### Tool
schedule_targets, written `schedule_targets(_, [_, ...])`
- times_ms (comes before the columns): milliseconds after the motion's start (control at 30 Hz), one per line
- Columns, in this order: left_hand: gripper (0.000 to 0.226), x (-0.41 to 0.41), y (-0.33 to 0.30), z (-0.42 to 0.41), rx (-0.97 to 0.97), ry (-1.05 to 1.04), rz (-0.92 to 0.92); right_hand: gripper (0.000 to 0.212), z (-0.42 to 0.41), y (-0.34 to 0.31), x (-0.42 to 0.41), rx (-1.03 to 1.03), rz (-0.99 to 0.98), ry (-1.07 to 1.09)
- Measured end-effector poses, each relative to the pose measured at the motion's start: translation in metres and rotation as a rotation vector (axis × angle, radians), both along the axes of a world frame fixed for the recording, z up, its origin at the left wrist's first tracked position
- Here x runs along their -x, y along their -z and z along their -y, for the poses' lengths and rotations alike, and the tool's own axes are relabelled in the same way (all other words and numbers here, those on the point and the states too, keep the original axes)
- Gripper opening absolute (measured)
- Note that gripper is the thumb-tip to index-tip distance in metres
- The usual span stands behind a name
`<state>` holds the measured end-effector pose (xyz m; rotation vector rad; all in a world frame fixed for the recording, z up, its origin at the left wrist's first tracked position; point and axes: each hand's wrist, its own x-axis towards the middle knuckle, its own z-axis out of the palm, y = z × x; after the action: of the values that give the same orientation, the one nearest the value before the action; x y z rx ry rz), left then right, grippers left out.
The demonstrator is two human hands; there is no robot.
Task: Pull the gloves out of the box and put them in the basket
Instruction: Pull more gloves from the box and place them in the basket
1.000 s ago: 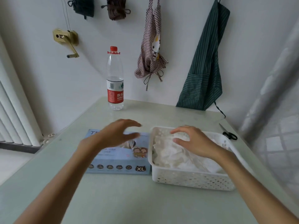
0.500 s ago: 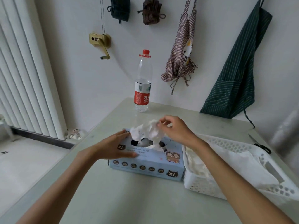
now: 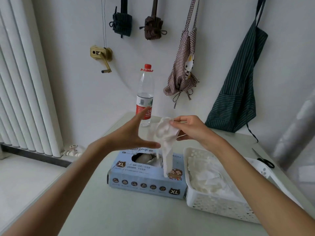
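Since half a second ago, the right hand [image 3: 192,129] has risen from the opening of the box [image 3: 146,176], drawing a white glove [image 3: 163,133] up with it, and the left hand [image 3: 131,135] has left the box top and lifted into the air.

Head view: the right hand pinches the crumpled top of the glove between thumb and fingertips above the box; the glove's lower end hangs down in front of the box's top face, just right of the oval opening. The left hand hovers beside the glove with fingers spread and straight, holding nothing. The pale blue box lies on the table [image 3: 136,215], and reads "XL" on its top and on its front, with a row of small round icons and Chinese print too small to read surely. A white perforated basket [image 3: 213,203] stands touching the box's right end, with white gloves [image 3: 208,178] piled inside. Behind the box stands a clear bottle [image 3: 145,96] with a red cap and a red label partly reading "NONGFU".
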<state>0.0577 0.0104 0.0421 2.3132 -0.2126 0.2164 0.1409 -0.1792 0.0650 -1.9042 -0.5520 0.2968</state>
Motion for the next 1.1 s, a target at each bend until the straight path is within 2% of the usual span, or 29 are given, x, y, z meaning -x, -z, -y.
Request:
schedule_targets(67, [0.103, -0.013, -0.012, 0.011, 0.036, -0.011, -0.045, 0.018, -0.001, -0.005, 0.004, -0.014, -0.015, 0.020])
schedule_targets(133, [0.073, -0.024, -0.019, 0.019, 0.072, -0.110, -0.074, 0.022, 0.001, -0.010, 0.010, -0.045, -0.046, 0.051])
schedule_targets(200, [0.048, -0.030, -0.022, 0.024, 0.097, -0.231, -0.046, 0.038, 0.009, -0.011, 0.016, -0.079, -0.107, 0.077])
schedule_targets(267, [0.033, -0.033, -0.021, 0.030, 0.191, -0.265, -0.007, 0.065, 0.020, -0.004, 0.027, 0.004, -0.104, 0.073])
schedule_targets(300, [0.027, -0.033, -0.020, 0.033, 0.241, -0.274, 0.008, 0.077, 0.023, 0.002, 0.035, 0.080, -0.070, 0.059])
schedule_targets(400, [0.021, -0.033, -0.017, 0.055, 0.344, -0.297, 0.012, 0.088, 0.032, 0.028, 0.058, 0.216, 0.153, 0.099])
schedule_targets(467, [0.019, -0.034, -0.014, 0.070, 0.423, -0.247, -0.022, 0.094, 0.038, 0.044, 0.063, 0.213, 0.280, 0.165])
schedule_targets(500, [0.018, -0.033, -0.013, 0.075, 0.436, -0.208, -0.049, 0.096, 0.041, 0.047, 0.062, 0.169, 0.249, 0.205])
schedule_targets(567, [0.017, -0.032, -0.013, 0.083, 0.430, -0.135, -0.103, 0.097, 0.054, 0.049, 0.056, 0.078, 0.113, 0.277])
schedule_targets(633, [0.019, -0.030, -0.014, 0.088, 0.440, -0.079, -0.139, 0.084, 0.071, 0.048, 0.046, 0.064, 0.019, 0.278])
schedule_targets(767, [0.030, -0.029, -0.013, 0.093, 0.458, 0.022, -0.195, 0.026, 0.105, 0.050, 0.037, 0.007, 0.015, 0.196])
schedule_targets(833, [0.028, -0.030, -0.012, 0.097, 0.485, 0.110, -0.203, 0.029, 0.116, 0.049, 0.037, -0.045, 0.017, 0.183])
schedule_targets(933, [0.026, -0.030, -0.014, 0.105, 0.528, 0.228, -0.215, 0.059, 0.126, 0.049, 0.037, -0.188, -0.065, 0.144])
schedule_targets(1000, [0.028, -0.032, -0.016, 0.111, 0.558, 0.272, -0.222, 0.059, 0.130, 0.050, 0.037, -0.217, -0.069, 0.100])
schedule_targets(1100, [0.027, -0.033, -0.021, 0.119, 0.619, 0.318, -0.227, 0.050, 0.133, 0.051, 0.039, -0.141, -0.021, 0.055])
